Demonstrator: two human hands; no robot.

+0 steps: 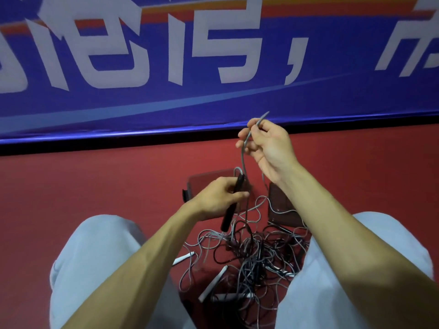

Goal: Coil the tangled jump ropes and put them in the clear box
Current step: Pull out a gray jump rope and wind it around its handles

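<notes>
A tangle of grey and black jump ropes (251, 252) lies on the red floor between my knees, with white handles (212, 283) sticking out of it. My left hand (218, 198) grips a black handle (231, 210) above the pile. My right hand (266, 146) is raised higher and pinches the grey rope (243, 150) that runs up from that handle's top. The clear box (202, 181) sits on the floor behind my left hand, and its clear lid (282, 207) lies to the right under my right forearm.
A blue banner wall (166, 67) with large white characters stands close ahead, ending in a black strip at the floor. My grey-trousered knees (95, 257) flank the pile on both sides. Red floor (71, 181) spreads to the left and right.
</notes>
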